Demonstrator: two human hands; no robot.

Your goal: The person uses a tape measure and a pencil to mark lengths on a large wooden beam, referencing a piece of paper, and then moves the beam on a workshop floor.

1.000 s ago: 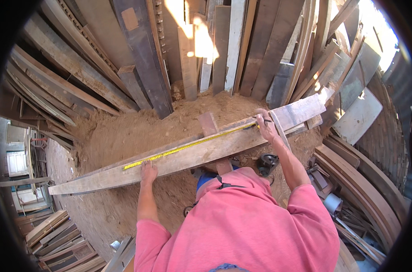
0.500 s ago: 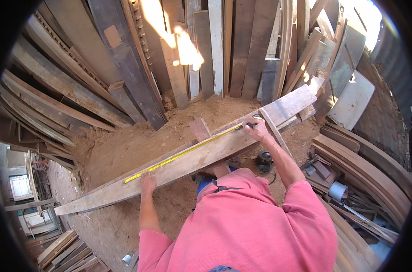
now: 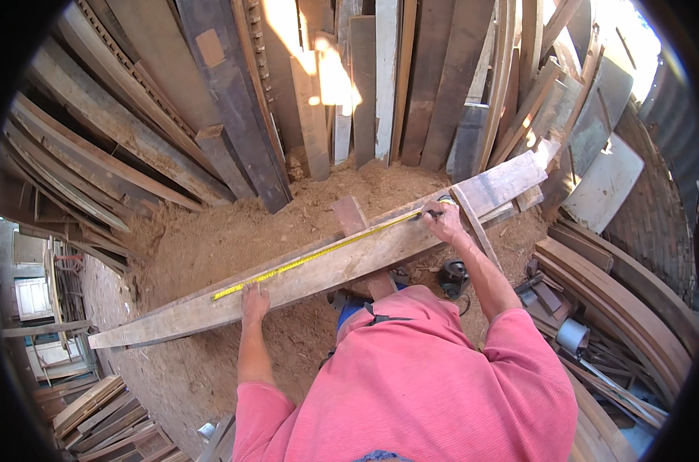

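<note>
A long, pale wooden board [image 3: 349, 262] runs slantwise in front of me, from low on the left to higher on the right. Along its far edge a yellow tape measure blade [image 3: 311, 259] is drawn out. My right hand [image 3: 444, 225] is closed around the tape measure's case at the blade's right end; a small dark thing shows by its fingers, too small to name. My left hand [image 3: 255, 302] rests on the board just below the blade, near its left end, with fingers and thumb apart and nothing held.
A narrow wooden strip [image 3: 475, 223] crosses the board right of my right hand. Beneath lies a wooden crosspiece [image 3: 350, 215]. A dark power tool [image 3: 453, 277] sits on the sawdust-covered ground [image 3: 199, 239]. Upright planks [image 3: 442, 77] line the back; stacked timber [image 3: 619, 296] lies at right.
The whole view has shifted slightly, moving the scene a little to the right. My left fingertips, earlier at the blade, now lie just below it. The right hand keeps its grip.
</note>
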